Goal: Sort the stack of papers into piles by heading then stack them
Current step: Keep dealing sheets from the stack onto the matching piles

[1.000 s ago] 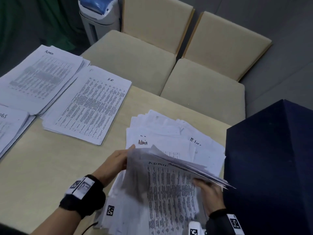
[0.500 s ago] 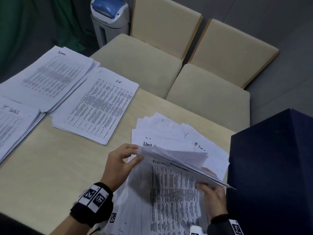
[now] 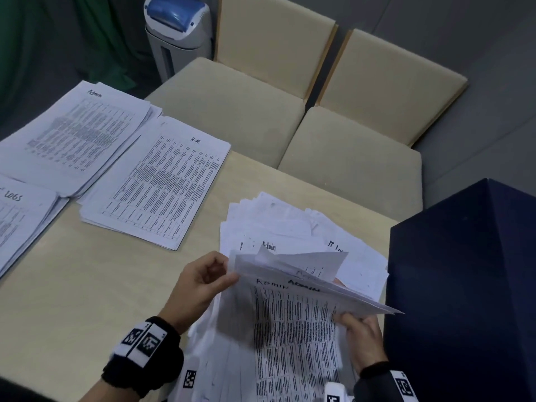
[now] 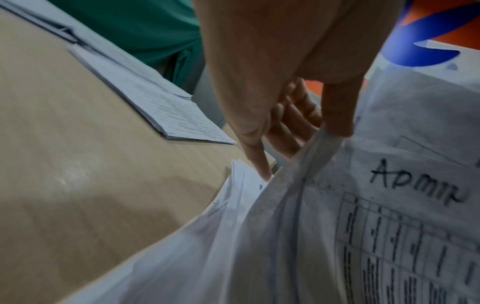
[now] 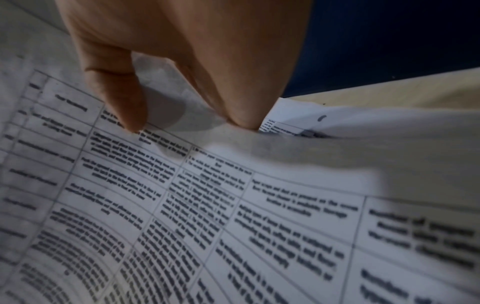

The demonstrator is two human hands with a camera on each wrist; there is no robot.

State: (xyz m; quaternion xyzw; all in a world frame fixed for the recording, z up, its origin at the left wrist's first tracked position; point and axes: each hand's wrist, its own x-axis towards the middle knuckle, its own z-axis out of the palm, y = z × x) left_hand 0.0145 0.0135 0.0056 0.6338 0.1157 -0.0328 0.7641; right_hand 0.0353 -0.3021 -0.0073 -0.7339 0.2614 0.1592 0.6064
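Here, lifted sheets (image 3: 304, 274) fanned, long axis slanting down-right.

On the desk (image 3: 87, 285), the pile at the far left corner (image 3: 72, 132) bore the handwritten heading "Admin". The pile beside it (image 3: 156, 184) read "H.R." in its top right corner. The pile at the left edge (image 3: 17, 219) showed "LOGS", its first letters cut off. The sheet under the lifted papers (image 3: 293, 329) was headed "ADMIN". The printed tables were too blurred to read.
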